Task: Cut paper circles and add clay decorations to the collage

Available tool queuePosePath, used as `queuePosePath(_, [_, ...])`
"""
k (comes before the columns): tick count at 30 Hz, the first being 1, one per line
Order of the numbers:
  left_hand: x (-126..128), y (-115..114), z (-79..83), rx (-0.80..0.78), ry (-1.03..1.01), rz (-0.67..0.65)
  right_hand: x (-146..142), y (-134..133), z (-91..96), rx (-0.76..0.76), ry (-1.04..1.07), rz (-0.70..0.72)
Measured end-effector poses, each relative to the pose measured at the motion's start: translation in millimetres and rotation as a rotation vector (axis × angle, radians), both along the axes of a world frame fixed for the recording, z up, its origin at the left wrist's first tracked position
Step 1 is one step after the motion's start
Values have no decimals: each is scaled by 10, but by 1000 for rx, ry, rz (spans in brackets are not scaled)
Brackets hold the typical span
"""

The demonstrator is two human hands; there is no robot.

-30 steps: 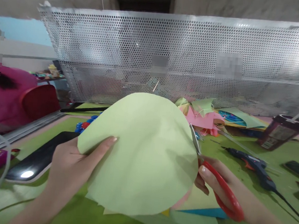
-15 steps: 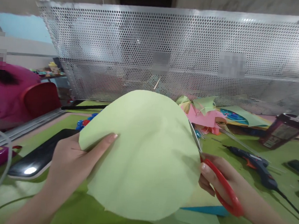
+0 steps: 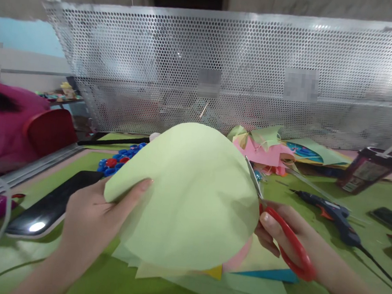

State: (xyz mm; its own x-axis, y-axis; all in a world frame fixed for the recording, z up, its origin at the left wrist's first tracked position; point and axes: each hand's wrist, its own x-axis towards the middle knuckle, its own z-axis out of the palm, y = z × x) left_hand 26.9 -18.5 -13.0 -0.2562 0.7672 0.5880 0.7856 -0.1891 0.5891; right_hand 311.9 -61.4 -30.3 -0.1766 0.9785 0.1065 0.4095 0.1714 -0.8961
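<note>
A rounded sheet of pale green paper [image 3: 191, 197] is held up over the table, bent into a curve. My left hand [image 3: 97, 216] pinches its left edge, thumb on top and fingers hidden beneath. In my right hand [image 3: 278, 227] are red-handled scissors [image 3: 292, 244], their blades at the paper's right edge; part of the blades is hidden behind the sheet. Below the paper lie loose sheets of coloured paper [image 3: 259, 290], pale green, cream, pink, yellow and blue.
A glue gun [image 3: 334, 214] with its cord and a dark cup with a straw [image 3: 372, 171] stand right. Pink and green paper scraps [image 3: 264, 148] lie behind. Blue and red pieces [image 3: 115, 160] and a black phone-like device [image 3: 54, 203] are left. A perforated metal panel [image 3: 259, 47] closes the back.
The green sheet's near edge has lifted, uncovering more of the papers under it and more blue pieces at left. Both hands keep their grip.
</note>
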Motion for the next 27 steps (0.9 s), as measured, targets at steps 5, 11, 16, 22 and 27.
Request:
queuePosePath(5, [-18, 6, -19, 45, 120, -38, -16, 27, -3, -182, 67, 19])
queuePosePath(11, [-21, -4, -39, 132, 158, -36, -36, -52, 81, -131, 67, -16])
queuePosePath(16, [-17, -10, -75, 180, 199, 44, -3, -40, 110, -121, 61, 131])
queuePosePath(22, [-28, -12, -45, 195, 122, -17, 37, -8, 123, -73, 58, 208])
queuePosePath(27, [-17, -28, -27, 148, 97, 5, 57, -27, 86, -64, 55, 200])
